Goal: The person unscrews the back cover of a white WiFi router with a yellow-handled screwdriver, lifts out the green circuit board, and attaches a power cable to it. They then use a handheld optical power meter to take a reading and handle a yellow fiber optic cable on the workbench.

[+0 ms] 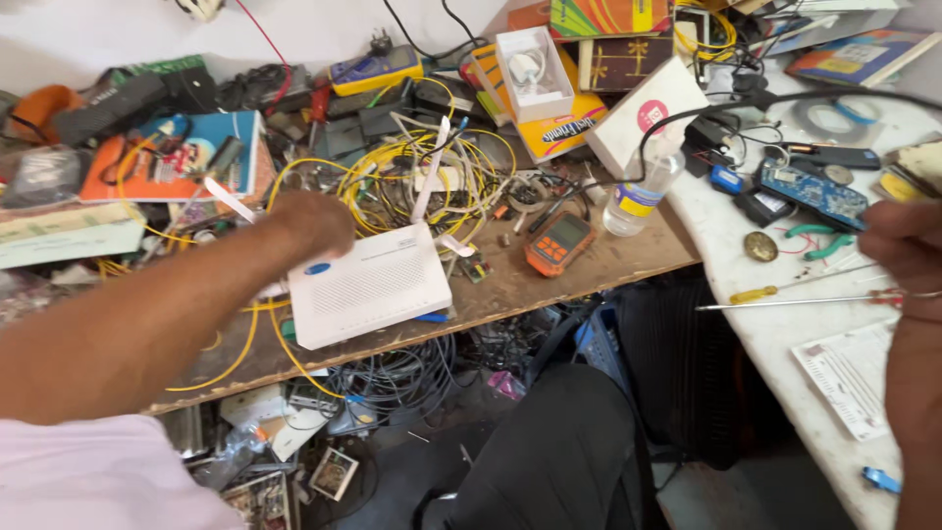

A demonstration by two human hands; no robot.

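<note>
Left hand (312,224) rests curled on the back edge of the white ventilated plastic router box (370,285), which sits at the wooden bench (608,265) front edge; whether it grips can't be made out. Right hand (908,245), well right of the router, is closed on a long thin screwdriver (785,301). Router likely light, rigid, smooth-shelled: best taken by the side edges.

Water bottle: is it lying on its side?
No, the water bottle stands upright on the wooden bench, beside the orange meter.
</note>
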